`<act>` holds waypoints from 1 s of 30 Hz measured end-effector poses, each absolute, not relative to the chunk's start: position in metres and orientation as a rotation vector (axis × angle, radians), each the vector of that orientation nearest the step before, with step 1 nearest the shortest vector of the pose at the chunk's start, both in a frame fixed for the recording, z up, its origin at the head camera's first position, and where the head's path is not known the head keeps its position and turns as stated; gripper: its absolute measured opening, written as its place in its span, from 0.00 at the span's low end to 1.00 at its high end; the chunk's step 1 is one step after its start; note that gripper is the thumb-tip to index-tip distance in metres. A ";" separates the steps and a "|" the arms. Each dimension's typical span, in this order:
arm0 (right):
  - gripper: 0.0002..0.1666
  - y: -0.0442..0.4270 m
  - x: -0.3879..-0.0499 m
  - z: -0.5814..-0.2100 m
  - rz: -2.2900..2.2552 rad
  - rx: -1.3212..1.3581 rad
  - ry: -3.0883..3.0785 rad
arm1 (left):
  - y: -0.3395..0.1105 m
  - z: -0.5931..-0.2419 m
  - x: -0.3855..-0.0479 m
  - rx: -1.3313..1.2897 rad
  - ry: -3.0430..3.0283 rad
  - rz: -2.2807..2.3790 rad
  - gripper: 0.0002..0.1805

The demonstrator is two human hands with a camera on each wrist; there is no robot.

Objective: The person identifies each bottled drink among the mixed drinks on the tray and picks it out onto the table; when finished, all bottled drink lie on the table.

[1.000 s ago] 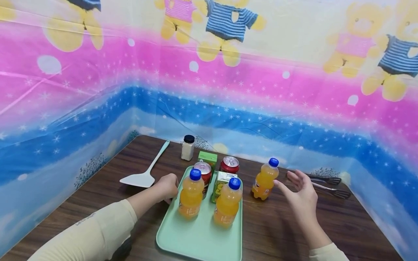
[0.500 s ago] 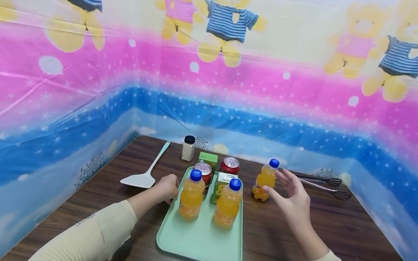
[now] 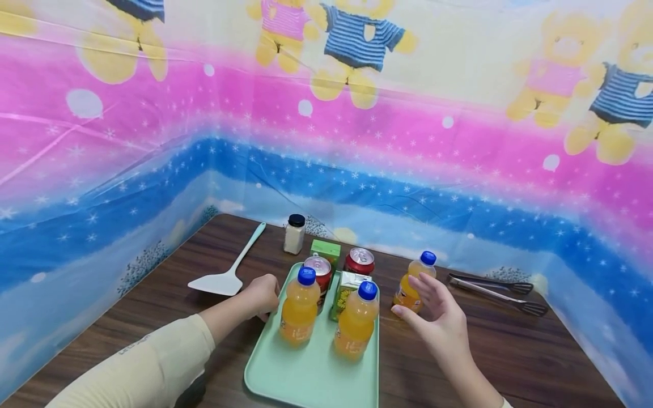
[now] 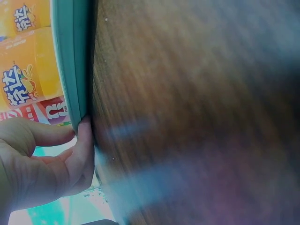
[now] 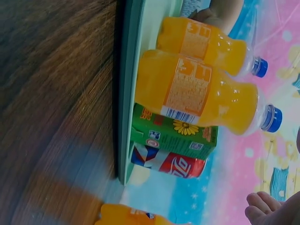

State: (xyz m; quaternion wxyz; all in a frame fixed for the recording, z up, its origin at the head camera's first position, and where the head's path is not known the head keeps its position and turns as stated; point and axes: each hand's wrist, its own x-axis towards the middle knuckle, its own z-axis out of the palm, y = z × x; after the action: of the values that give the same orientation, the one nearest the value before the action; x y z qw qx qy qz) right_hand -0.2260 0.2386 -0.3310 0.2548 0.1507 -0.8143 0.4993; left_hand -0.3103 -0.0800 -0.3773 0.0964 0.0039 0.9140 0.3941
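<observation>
In the left wrist view, thumb and fingers of my left hand (image 4: 51, 159) pinch the rim of a mint-green tray (image 3: 306, 382). On the tray stand two upright bottles of orange soda, the left bottle (image 3: 298, 317) and the right bottle (image 3: 354, 326), both with blue caps. Behind them are a red can (image 3: 318, 269) and a green drink carton (image 3: 352, 279). My right hand (image 3: 441, 317) is beside a third orange soda bottle (image 3: 408, 283), right of the tray, thumb and fingers spread. It partly covers this bottle; whether it touches cannot be seen.
Another red can (image 3: 359, 259) and a green box (image 3: 325, 249) stand at the tray's far end. A black-lidded jar (image 3: 294, 235) is farther back. A white turner (image 3: 224, 279) lies left; metal tongs (image 3: 502, 292) lie right. A printed curtain (image 3: 357, 187) encloses the table.
My right hand has moved left and slightly down, coming in front of the third bottle and partly covering it. The left hand stays at the tray rim.
</observation>
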 end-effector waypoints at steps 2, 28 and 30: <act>0.40 0.237 -0.226 -0.332 1.366 0.435 -2.216 | -0.080 -0.377 -0.310 0.011 2.708 1.164 0.08; 0.41 0.207 -0.224 -0.346 1.545 0.414 -2.383 | -0.081 -0.378 -0.309 0.017 2.707 1.163 0.08; 0.41 0.205 -0.225 -0.348 1.532 0.395 -2.404 | -0.081 -0.378 -0.309 0.017 2.708 1.159 0.08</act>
State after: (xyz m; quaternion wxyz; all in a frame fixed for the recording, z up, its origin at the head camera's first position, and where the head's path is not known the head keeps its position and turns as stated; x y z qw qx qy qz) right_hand -0.2255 0.2050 -0.3482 0.1314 0.1361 -0.8281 0.5276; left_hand -0.3094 -0.0808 -0.3778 0.0975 0.0056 0.9149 0.3917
